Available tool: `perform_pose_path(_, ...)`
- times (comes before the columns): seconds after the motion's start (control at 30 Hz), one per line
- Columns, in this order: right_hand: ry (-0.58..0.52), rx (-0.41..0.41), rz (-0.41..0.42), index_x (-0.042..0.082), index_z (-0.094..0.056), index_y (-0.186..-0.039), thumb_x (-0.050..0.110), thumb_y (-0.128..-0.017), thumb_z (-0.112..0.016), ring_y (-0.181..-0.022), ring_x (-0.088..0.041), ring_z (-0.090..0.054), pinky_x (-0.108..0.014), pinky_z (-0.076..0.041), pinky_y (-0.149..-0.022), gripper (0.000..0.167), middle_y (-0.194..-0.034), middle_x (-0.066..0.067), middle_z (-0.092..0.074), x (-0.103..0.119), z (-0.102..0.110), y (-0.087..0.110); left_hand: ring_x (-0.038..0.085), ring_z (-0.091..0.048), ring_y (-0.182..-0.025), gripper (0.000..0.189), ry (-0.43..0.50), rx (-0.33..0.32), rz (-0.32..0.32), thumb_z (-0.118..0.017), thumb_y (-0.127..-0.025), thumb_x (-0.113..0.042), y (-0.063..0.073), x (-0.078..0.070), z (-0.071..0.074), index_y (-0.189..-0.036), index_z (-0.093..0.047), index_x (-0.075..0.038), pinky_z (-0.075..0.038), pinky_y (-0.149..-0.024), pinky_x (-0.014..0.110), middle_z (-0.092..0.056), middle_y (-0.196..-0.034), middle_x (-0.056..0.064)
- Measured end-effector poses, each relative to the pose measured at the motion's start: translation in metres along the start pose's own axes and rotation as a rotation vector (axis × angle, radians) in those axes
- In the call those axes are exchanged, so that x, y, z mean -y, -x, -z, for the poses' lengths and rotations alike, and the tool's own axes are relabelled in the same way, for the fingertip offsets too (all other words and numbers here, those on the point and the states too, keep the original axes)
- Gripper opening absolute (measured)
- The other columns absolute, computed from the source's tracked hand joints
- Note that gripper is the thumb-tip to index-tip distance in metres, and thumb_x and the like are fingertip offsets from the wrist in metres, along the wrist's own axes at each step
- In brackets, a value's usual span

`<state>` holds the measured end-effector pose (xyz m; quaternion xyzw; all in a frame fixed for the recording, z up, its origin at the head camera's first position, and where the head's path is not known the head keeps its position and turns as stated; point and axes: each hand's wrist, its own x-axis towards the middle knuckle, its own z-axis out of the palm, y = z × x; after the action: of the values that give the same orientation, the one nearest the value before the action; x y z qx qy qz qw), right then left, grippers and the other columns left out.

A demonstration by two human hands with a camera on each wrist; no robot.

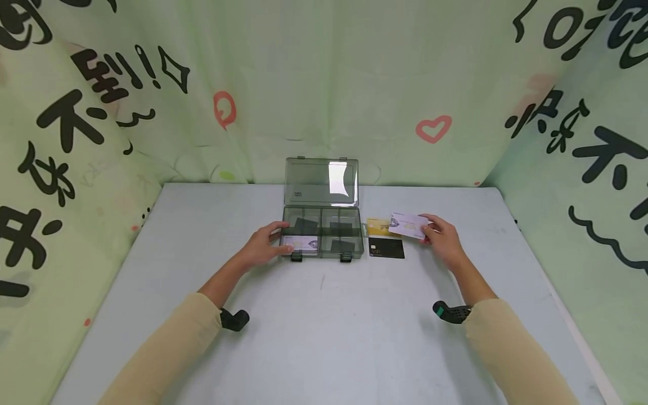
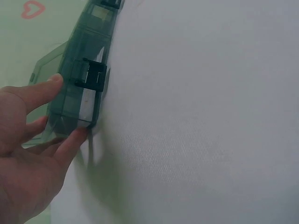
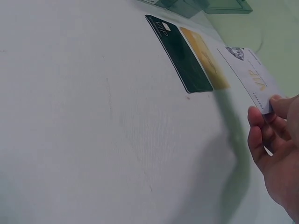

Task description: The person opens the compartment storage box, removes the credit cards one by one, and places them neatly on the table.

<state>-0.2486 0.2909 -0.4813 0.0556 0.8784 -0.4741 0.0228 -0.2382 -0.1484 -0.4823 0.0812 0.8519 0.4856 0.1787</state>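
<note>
A translucent grey-green plastic compartment box [image 1: 324, 256] sits on the table with its lid [image 1: 309, 181] raised. My left hand [image 1: 264, 244] holds the box by its left end, thumb near the front edge and fingers at the side. A pale purple card [image 1: 304, 243] lies in the front left compartment. To the right of the box, my right hand [image 1: 442, 239] pinches another pale purple card [image 1: 406, 225] by its right edge, above the table. Beneath and beside that card lie a yellow card [image 1: 376, 226] and a black VIP card [image 1: 386, 248].
The white table [image 1: 324, 337] has a patterned green curtain [image 1: 324, 101] behind it and at both sides. Dark pieces [image 1: 342, 246] lie in other compartments. Two dark latches hang at the box's front. A black wrist device [image 1: 452, 313] is on the right forearm.
</note>
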Motion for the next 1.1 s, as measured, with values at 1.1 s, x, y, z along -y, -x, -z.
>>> perform_pose_path(1.1,0.301,-0.179,-0.134,-0.011,-0.052,-0.132,0.017,-0.1,-0.049,-0.094,-0.029,-0.057,-0.031,-0.049,-0.076,0.042,-0.113,-0.027,-0.061,-0.02,0.013,-0.007,0.032,-0.031,-0.145,0.089,0.049,-0.018,0.01,-0.073,-0.087,-0.022,-0.004,0.007,-0.002,-0.156,-0.017,-0.017,-0.035,-0.114,0.048,-0.027,-0.159,0.012)
